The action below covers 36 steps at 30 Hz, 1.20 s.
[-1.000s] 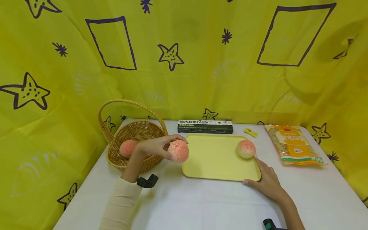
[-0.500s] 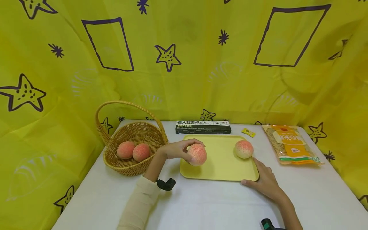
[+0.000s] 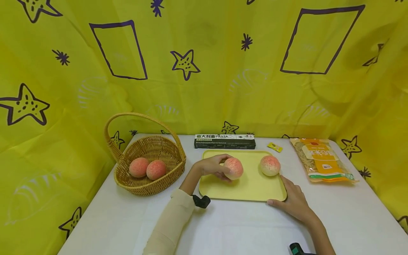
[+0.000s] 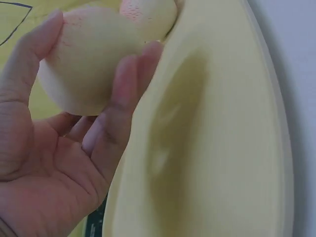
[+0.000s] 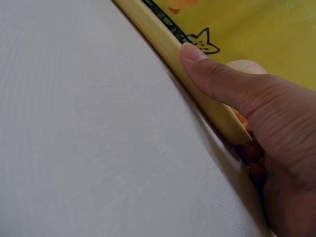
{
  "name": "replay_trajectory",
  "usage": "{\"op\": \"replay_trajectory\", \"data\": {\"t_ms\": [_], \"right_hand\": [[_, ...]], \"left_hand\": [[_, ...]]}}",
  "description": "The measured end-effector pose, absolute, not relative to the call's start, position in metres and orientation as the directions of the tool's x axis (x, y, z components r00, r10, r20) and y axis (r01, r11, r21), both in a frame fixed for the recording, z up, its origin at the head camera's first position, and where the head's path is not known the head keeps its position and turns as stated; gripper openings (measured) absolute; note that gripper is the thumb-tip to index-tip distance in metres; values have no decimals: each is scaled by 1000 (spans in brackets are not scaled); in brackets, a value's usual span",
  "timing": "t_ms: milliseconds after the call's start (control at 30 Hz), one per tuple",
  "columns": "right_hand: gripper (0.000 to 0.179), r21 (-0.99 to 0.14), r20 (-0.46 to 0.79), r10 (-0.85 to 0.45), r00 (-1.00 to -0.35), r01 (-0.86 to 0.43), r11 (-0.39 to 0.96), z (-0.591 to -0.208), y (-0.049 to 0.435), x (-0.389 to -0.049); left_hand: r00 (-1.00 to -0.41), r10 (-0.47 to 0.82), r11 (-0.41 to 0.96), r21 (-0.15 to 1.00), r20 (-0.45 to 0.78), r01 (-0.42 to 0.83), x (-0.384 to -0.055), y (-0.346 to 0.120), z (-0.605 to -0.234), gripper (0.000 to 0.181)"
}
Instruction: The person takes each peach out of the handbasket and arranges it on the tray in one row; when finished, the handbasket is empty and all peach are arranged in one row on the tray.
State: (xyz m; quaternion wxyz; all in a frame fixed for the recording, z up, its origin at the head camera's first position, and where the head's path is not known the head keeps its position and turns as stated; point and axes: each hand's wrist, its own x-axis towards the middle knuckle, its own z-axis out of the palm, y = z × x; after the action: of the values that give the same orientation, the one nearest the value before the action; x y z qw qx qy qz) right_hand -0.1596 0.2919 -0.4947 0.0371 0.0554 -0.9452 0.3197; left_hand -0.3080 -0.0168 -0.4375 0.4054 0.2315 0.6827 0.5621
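Observation:
My left hand (image 3: pixel 216 167) holds a pink-and-cream peach (image 3: pixel 234 168) over the left half of a yellow tray (image 3: pixel 248 191). In the left wrist view thumb and fingers are curled round that peach (image 4: pixel 89 59), and a shadow falls on the tray below. A second peach (image 3: pixel 270 165) sits at the tray's right end. My right hand (image 3: pixel 296 199) grips the tray's near right corner. Seen from the right wrist, the thumb (image 5: pixel 217 74) lies along the tray's rim (image 5: pixel 173 54) and the other fingers curl beneath the corner, partly hidden.
A wicker basket (image 3: pixel 172 182) with a tall handle stands at the left, two peaches (image 3: pixel 147 168) inside. Behind the tray lie a dark pasta box (image 3: pixel 224 142) and a small yellow packet (image 3: pixel 275 147). A bag of dried food (image 3: pixel 322 161) lies at the right.
My left hand has carried the peach rightward from beside the basket to over the tray, uncovering a second peach in the basket. The right hand has stayed at the tray's corner.

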Motion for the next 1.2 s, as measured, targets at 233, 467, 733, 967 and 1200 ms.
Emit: {"op": "replay_trajectory", "data": {"t_ms": [233,467,733,967,1200], "right_hand": [[109,-630,79,-65,-995,-100,770,-494,292,-157],[108,-608,102,-62,-993,-111,786,-501,288,-155],[107,-580,123,-44,-991,-108,808,-502,290,-153],[107,-582,137,-50,-989,-121,804,-501,292,-152],[107,-583,147,-53,-988,-130,802,-502,291,-155]], "left_hand": [[-574,756,233,949,-315,-214,-315,7,-449,52],[-584,714,281,923,-385,-264,-316,22,-458,52],[-601,703,259,924,-380,-281,-319,44,-459,50],[-614,697,227,927,-369,-299,-317,52,-461,46],[-624,687,206,924,-371,-322,-320,57,-461,54]]}}
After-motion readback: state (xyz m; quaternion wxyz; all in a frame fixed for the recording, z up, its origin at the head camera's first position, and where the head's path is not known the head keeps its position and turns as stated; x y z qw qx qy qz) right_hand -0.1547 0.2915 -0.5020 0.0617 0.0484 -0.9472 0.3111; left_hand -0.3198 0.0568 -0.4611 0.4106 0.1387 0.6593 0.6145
